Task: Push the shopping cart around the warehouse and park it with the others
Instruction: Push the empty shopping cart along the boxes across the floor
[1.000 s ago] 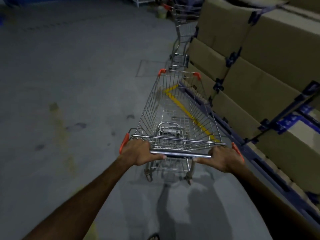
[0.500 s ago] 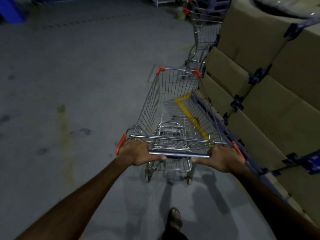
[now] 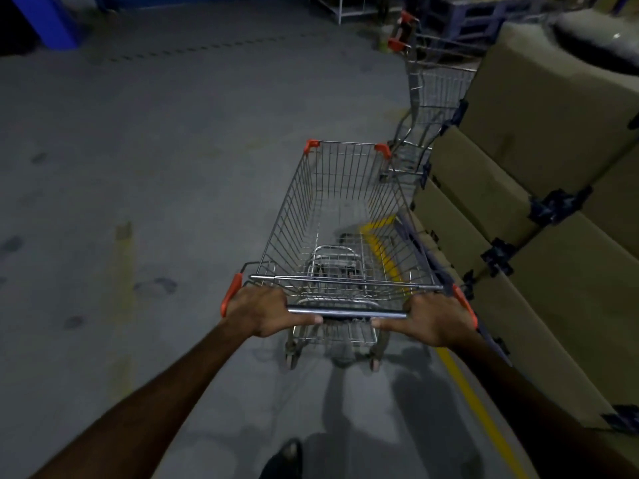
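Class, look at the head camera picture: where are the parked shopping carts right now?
The parked shopping carts stand at upper right, ahead of the pushed cart, against the stacked cardboard boxes.

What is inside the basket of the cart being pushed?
The shopping cart basket holds no goods. Through its wire floor show the lower frame, grey floor and a yellow line. The front wheels cannot be seen.
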A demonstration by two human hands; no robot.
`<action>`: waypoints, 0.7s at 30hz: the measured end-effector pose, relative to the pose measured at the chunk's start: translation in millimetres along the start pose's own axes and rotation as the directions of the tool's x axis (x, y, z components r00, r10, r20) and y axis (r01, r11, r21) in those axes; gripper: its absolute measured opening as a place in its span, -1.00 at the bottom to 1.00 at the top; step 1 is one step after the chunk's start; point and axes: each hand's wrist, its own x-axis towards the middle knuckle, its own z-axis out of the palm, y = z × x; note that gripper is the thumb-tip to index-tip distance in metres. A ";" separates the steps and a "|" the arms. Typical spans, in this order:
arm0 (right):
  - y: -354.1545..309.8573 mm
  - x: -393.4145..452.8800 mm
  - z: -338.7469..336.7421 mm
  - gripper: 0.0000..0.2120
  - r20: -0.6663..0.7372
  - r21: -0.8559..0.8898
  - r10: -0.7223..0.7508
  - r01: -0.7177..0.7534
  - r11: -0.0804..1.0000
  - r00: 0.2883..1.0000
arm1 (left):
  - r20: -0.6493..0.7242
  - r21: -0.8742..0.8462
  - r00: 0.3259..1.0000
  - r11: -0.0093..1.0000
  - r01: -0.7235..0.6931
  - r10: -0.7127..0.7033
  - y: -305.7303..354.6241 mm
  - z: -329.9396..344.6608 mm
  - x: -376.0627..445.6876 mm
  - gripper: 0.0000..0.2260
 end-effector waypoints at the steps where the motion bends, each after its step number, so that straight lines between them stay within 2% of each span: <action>1: 4.1 13.9 -4.3 -0.12 -0.002 0.002 -0.001 0.001 1.000 1.000 | 0.001 -0.001 1.000 1.000 0.006 -0.006 -1.7 -5.9 11.4 -0.18; 5: 16.0 71.7 -28.0 -0.10 0.002 -0.006 -0.011 0.011 1.000 1.000 | -0.013 -0.055 1.000 0.998 0.022 -0.023 -9.7 -30.9 62.4 -0.14; 10: 29.0 146.4 -62.4 -0.17 0.004 -0.045 -0.026 0.026 0.999 1.000 | -0.043 -0.086 0.999 0.996 0.007 -0.011 -21.7 -73.4 120.9 -0.13; 16: 51.2 244.3 -93.6 -0.09 0.061 -0.004 -0.027 0.027 1.000 0.998 | -0.009 -0.076 1.000 0.997 0.012 -0.013 -47.7 -114.6 208.0 -0.09; 21: 58.9 325.0 -127.1 0.03 0.106 -0.008 0.024 -0.023 1.000 0.994 | 0.008 -0.076 1.000 0.997 0.000 0.001 -65.8 -159.4 280.2 -0.19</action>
